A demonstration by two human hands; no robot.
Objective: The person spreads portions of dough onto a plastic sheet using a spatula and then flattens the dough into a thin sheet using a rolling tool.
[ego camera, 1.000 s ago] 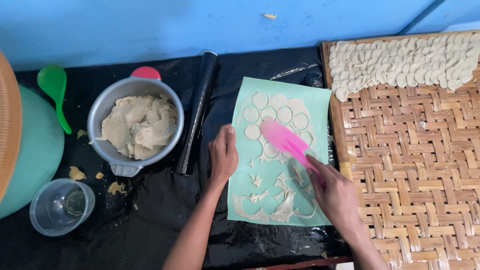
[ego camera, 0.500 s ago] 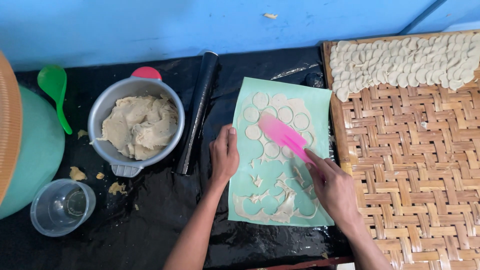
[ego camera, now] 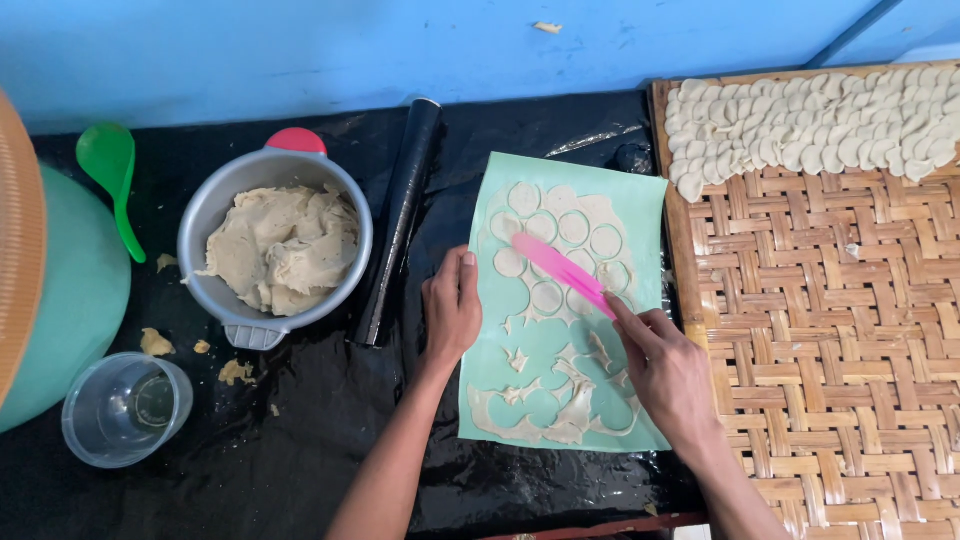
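A light green mat [ego camera: 640,205] lies on the black-covered table, carrying thin rolled dough [ego camera: 560,230] cut into rounds, with ragged scraps [ego camera: 560,410] nearer me. My right hand [ego camera: 668,372] grips a flat pink scraper [ego camera: 562,270], its blade lying across the cut rounds in the middle of the mat. My left hand [ego camera: 452,308] rests flat on the mat's left edge, fingers together, pinning it down.
A metal bowl of dough [ego camera: 275,250] sits at left, a black rolling pin [ego camera: 400,215] beside it. At right, a woven bamboo tray [ego camera: 830,340] bears several rows of cut rounds [ego camera: 810,125]. A clear plastic cup [ego camera: 125,408], green spoon [ego camera: 110,170] and green container [ego camera: 60,300] stand at far left.
The pink scraper has slid a little toward the left and nearer me across the rounds. My left hand stays on the mat's edge.
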